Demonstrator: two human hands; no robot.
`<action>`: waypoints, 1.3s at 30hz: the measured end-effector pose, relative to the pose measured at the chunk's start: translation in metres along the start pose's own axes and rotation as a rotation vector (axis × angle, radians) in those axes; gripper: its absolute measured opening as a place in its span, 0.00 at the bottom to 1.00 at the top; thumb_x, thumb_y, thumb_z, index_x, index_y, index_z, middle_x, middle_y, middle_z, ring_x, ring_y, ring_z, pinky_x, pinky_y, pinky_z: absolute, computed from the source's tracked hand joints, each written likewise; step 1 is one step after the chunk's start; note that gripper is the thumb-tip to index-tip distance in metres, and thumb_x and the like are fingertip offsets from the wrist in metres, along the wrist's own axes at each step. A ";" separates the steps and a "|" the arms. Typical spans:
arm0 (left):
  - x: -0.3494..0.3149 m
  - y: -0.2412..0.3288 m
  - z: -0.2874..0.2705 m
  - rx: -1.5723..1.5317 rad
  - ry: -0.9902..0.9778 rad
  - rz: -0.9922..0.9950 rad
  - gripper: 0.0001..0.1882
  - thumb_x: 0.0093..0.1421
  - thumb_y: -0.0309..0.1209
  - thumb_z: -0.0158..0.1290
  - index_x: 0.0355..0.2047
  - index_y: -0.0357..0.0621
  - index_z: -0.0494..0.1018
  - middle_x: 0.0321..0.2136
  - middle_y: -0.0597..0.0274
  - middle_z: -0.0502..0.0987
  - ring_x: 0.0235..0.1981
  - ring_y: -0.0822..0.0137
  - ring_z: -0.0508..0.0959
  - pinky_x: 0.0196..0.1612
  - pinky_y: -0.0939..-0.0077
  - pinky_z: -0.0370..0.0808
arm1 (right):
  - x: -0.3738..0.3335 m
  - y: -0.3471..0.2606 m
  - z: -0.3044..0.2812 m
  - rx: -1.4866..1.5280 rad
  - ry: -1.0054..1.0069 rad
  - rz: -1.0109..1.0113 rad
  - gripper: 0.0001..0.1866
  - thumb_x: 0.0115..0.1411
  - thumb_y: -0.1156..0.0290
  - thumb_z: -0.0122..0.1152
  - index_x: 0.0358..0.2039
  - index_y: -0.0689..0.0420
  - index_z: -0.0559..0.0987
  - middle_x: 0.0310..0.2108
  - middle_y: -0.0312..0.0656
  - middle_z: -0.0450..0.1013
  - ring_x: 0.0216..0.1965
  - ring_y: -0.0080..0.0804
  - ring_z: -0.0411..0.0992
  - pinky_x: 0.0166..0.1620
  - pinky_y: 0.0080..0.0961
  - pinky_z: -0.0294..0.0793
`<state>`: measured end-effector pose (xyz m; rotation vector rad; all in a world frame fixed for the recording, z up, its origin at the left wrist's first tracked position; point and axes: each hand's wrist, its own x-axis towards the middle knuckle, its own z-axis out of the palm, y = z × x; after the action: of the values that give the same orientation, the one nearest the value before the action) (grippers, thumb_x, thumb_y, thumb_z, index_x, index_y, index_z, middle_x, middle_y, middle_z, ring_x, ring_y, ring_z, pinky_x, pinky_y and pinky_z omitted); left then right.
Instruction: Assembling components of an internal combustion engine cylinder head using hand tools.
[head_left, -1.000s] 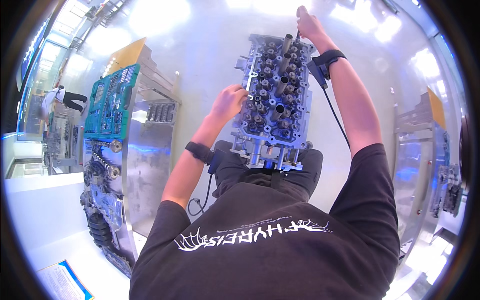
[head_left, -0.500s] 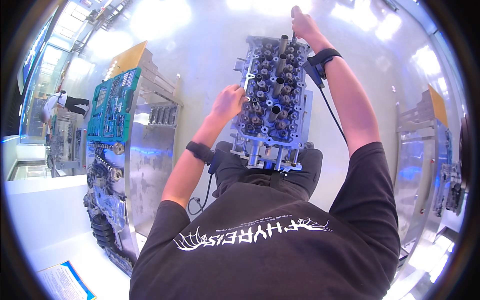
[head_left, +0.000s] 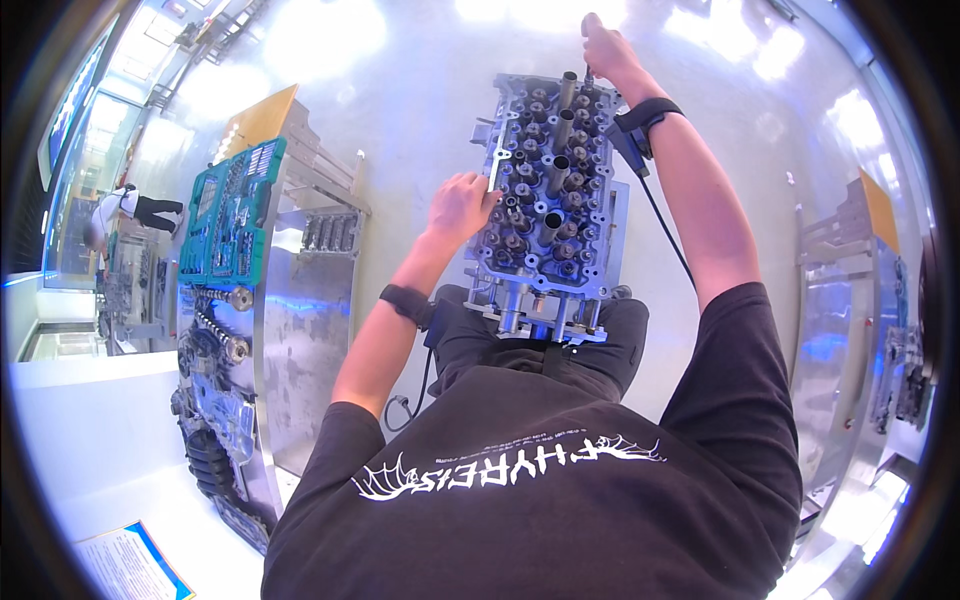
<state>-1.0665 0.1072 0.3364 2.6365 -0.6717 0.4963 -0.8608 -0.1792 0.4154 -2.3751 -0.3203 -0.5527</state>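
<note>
A metal engine cylinder head (head_left: 555, 180), with rows of valve springs and several upright tubes along its middle, rests on a metal stand (head_left: 545, 328) in front of me. My left hand (head_left: 463, 207) lies at its left edge, fingers curled against the rim and thumb over the top. At the far right corner, my right hand (head_left: 607, 48) is closed round the upper end of a slim dark upright tool (head_left: 589, 76). That tool's lower end meets the cylinder head; its exact kind is hidden by my fingers.
On the left bench stands an open green socket set case (head_left: 232, 215); camshafts (head_left: 228, 325) and other engine parts lie nearer. Another bench (head_left: 840, 300) stands on the right. A person (head_left: 140, 207) is at the far left. Black cables (head_left: 665, 220) hang from my wrist straps.
My left hand has shifted slightly along the cylinder head's left edge, its thumb still on the top. My right hand stays on the upright tool at the far corner.
</note>
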 end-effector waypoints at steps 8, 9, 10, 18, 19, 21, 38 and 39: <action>0.010 0.009 -0.002 0.038 -0.169 -0.147 0.23 0.60 0.45 0.52 0.18 0.39 0.76 0.21 0.51 0.77 0.28 0.49 0.78 0.35 0.56 0.73 | 0.002 -0.018 -0.020 -0.022 -0.128 0.140 0.12 0.54 0.79 0.51 0.40 0.60 0.68 0.27 0.54 0.75 0.25 0.46 0.76 0.27 0.40 0.74; 0.009 0.008 -0.004 0.042 -0.168 -0.152 0.23 0.60 0.45 0.52 0.18 0.39 0.76 0.21 0.51 0.77 0.28 0.49 0.78 0.35 0.56 0.73 | 0.003 -0.028 -0.023 -0.032 -0.210 0.169 0.13 0.55 0.81 0.47 0.43 0.60 0.64 0.30 0.54 0.76 0.20 0.41 0.75 0.25 0.35 0.75; 0.010 0.010 -0.005 0.021 -0.189 -0.189 0.24 0.61 0.46 0.50 0.18 0.39 0.76 0.21 0.50 0.77 0.29 0.48 0.78 0.34 0.55 0.73 | 0.002 -0.027 -0.025 -0.035 -0.205 0.172 0.13 0.55 0.81 0.47 0.43 0.60 0.64 0.30 0.54 0.76 0.20 0.41 0.75 0.25 0.35 0.75; 0.011 0.010 -0.013 -0.133 -0.254 -0.400 0.26 0.66 0.47 0.43 0.22 0.39 0.77 0.24 0.46 0.77 0.31 0.45 0.78 0.36 0.53 0.72 | 0.002 -0.023 -0.027 0.011 -0.159 0.155 0.14 0.54 0.82 0.47 0.42 0.61 0.64 0.31 0.54 0.76 0.21 0.41 0.75 0.26 0.35 0.74; 0.010 0.008 -0.014 -0.163 -0.221 -0.402 0.26 0.67 0.46 0.42 0.24 0.38 0.77 0.25 0.45 0.77 0.31 0.44 0.77 0.36 0.53 0.72 | 0.002 -0.025 -0.026 0.012 -0.161 0.152 0.14 0.54 0.82 0.47 0.42 0.61 0.64 0.31 0.54 0.76 0.21 0.41 0.75 0.26 0.35 0.74; 0.005 0.005 -0.017 -0.192 -0.185 -0.409 0.25 0.67 0.46 0.41 0.26 0.37 0.77 0.26 0.45 0.77 0.32 0.44 0.77 0.36 0.53 0.71 | 0.004 -0.028 -0.025 -0.015 -0.200 0.158 0.13 0.55 0.81 0.46 0.42 0.60 0.64 0.29 0.54 0.76 0.21 0.41 0.75 0.25 0.35 0.74; -0.061 0.071 0.010 -0.350 0.180 -0.077 0.12 0.58 0.27 0.51 0.17 0.42 0.67 0.18 0.60 0.69 0.24 0.57 0.70 0.31 0.63 0.62 | 0.029 -0.031 -0.067 -0.413 -0.274 -0.426 0.14 0.50 0.85 0.50 0.38 0.61 0.77 0.37 0.49 0.73 0.43 0.50 0.73 0.47 0.40 0.72; -0.060 0.071 0.011 -0.315 0.197 -0.073 0.12 0.57 0.27 0.52 0.17 0.42 0.66 0.18 0.61 0.68 0.24 0.58 0.70 0.31 0.63 0.62 | 0.031 -0.035 -0.070 -0.506 -0.316 -0.409 0.13 0.51 0.83 0.53 0.38 0.59 0.78 0.39 0.48 0.74 0.44 0.49 0.73 0.47 0.39 0.73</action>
<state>-1.1501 0.0677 0.3207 2.2737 -0.5400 0.5693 -0.8674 -0.1968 0.4970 -2.9120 -0.9147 -0.4773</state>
